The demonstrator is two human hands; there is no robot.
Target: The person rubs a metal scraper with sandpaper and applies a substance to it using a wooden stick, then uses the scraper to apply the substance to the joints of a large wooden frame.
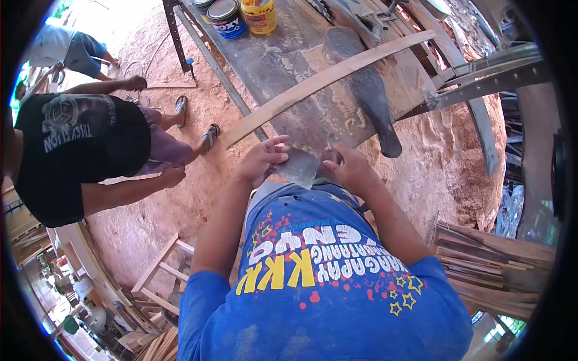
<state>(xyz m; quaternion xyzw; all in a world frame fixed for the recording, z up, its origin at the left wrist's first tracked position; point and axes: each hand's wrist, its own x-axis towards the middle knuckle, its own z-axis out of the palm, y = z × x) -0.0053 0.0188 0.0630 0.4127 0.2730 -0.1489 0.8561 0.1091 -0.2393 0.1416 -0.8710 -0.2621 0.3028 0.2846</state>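
My left hand (265,161) is closed on a thin grey sheet (298,169), perhaps sandpaper, pinched at its left edge just above my waist. My right hand (350,170) is at the sheet's right side, fingers curled and thumb bent inward; what is between them is too small to make out. Just beyond both hands, a long, slightly curved wooden strip (325,88) lies across the dusty worktable (289,69). Under the strip rests a dark, elongated piece (368,90), with a narrow end pointing toward me.
A blue-labelled can (227,19) and a yellow container (259,16) stand at the table's far end. Someone in a black shirt (90,141) is on the left, with another person (72,48) behind. Stacked wood strips (487,265) lie right; a wooden frame (165,265) leans lower left.
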